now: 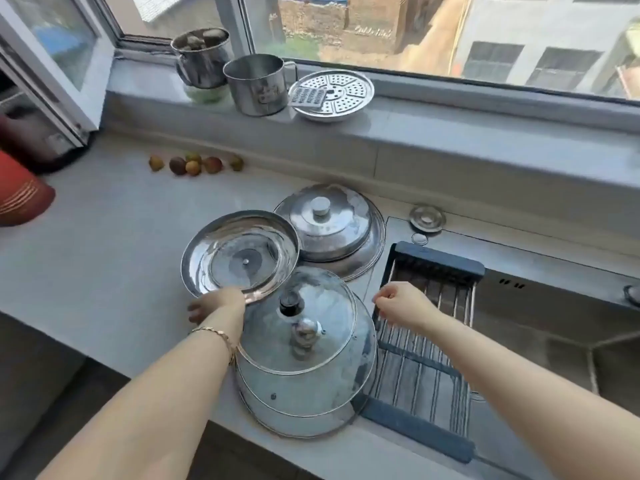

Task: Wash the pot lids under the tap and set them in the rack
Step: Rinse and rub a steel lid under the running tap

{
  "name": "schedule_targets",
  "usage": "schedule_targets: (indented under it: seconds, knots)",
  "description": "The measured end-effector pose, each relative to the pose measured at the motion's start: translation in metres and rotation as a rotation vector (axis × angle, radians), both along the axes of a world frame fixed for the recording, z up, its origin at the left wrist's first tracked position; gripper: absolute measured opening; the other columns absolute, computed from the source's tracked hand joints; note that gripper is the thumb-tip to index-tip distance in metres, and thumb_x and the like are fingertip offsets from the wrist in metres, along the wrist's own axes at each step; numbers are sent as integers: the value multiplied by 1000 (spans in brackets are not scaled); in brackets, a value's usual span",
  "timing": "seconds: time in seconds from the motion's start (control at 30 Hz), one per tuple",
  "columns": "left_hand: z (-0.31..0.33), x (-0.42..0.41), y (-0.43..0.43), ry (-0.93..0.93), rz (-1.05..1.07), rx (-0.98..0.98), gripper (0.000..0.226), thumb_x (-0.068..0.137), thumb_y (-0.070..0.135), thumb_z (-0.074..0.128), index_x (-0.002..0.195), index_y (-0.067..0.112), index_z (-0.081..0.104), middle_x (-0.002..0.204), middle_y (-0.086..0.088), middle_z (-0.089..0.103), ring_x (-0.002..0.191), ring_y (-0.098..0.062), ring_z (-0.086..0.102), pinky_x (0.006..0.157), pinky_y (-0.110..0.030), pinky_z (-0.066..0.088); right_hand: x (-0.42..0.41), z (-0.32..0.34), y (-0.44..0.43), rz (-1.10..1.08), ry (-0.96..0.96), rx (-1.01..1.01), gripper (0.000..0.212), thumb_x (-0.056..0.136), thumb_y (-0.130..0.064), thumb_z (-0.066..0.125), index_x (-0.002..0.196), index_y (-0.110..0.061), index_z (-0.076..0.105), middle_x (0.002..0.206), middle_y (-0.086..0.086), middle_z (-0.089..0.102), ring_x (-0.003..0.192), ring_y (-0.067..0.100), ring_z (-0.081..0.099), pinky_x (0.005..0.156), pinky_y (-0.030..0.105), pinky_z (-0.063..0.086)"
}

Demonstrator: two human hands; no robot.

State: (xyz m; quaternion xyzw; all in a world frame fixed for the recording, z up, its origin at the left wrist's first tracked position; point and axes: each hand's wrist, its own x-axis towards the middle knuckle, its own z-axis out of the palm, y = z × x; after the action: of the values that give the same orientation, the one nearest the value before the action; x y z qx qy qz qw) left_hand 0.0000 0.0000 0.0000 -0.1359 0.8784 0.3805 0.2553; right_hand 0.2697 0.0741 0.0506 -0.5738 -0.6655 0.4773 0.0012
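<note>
Several pot lids lie on the grey counter left of the sink. My left hand (216, 303) grips the near rim of an upturned steel lid (239, 252), tilted so its inside faces me. Just right of it sits a stack of glass lids (304, 355) with a black knob on top. Behind these rests a steel lid with a round knob (329, 223) on a wider lid. My right hand (401, 303) hovers with loosely curled fingers over the left edge of the wire rack (426, 358), which spans the sink; it holds nothing.
The dark sink basin (554, 327) lies to the right of the rack. On the window sill stand two steel mugs (256, 84) and a perforated steamer plate (332, 95). Several small fruits (194, 164) lie at the counter's back. A red object (20, 195) sits far left.
</note>
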Motion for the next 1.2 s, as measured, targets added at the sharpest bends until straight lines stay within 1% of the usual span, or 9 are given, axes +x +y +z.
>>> schedule_targets:
  seconds: [0.1, 0.27, 0.47, 0.67, 0.87, 0.93, 1.03, 1.1, 1.2]
  knots:
    - [-18, -25, -2, -149, -50, 110, 48, 94, 13, 35, 139, 1, 36, 141, -17, 45, 123, -35, 50, 98, -47, 45, -19, -6, 1, -41, -32, -20, 21, 87, -12, 45, 95, -9, 64, 66, -1, 59, 60, 16, 55, 59, 23, 47]
    - [-6, -28, -8, -118, -5, 158, 37, 96, 10, 36, 129, -3, 47, 129, -19, 55, 113, -33, 58, 89, -39, 51, -32, -14, -2, -14, -70, -57, 18, 89, -12, 42, 95, -12, 59, 70, 0, 60, 56, 11, 52, 51, 21, 42]
    - [52, -10, -8, 321, -276, 108, 37, 101, 12, 25, 109, -14, 50, 119, -33, 53, 110, -43, 50, 88, -40, 37, -36, -4, 7, -131, 76, 38, 27, 95, -27, 41, 99, -10, 61, 79, 2, 60, 59, 10, 54, 55, 23, 43]
    - [87, 50, 21, 294, -663, 246, 39, 99, 19, 30, 61, 9, 33, 63, -4, 37, 61, -22, 34, 59, -36, 26, 3, 22, 25, -489, 316, 11, 32, 100, -41, 25, 112, -17, 42, 98, 7, 57, 80, 19, 59, 71, 33, 50]
    - [87, 158, 50, 126, -998, 292, 33, 99, 26, 35, 75, 6, 47, 69, -9, 46, 68, -25, 44, 60, -33, 34, 124, 18, 15, -605, 124, 152, 31, 101, -31, 28, 100, -11, 52, 99, 9, 59, 85, 21, 52, 66, 28, 36]
    - [83, 199, 61, 20, -1022, 287, 34, 98, 28, 34, 90, 2, 55, 88, -18, 58, 86, -33, 56, 81, -40, 48, 167, 11, 7, -669, 110, 167, 33, 100, -29, 31, 98, -7, 56, 96, 11, 61, 84, 22, 52, 65, 29, 37]
    - [79, 266, 73, -69, -990, 253, 40, 101, 27, 30, 124, 3, 52, 127, -15, 54, 117, -31, 50, 101, -37, 37, 230, 4, 0, -742, 97, 159, 31, 98, -25, 33, 95, -6, 58, 90, 9, 60, 85, 24, 53, 63, 29, 37]
    - [71, 308, 80, -66, -973, 288, 42, 101, 29, 28, 125, 2, 50, 125, -13, 54, 110, -27, 50, 94, -34, 36, 269, -1, 1, -778, 125, 107, 32, 98, -27, 36, 96, -6, 59, 90, 10, 61, 78, 22, 56, 57, 25, 41]
    - [63, 363, 88, -34, -910, 256, 36, 101, 33, 30, 97, 6, 54, 89, -7, 53, 85, -23, 46, 69, -29, 33, 325, -4, 9, -760, 156, -11, 39, 98, -34, 38, 88, -3, 61, 85, 14, 62, 68, 18, 58, 49, 21, 50]
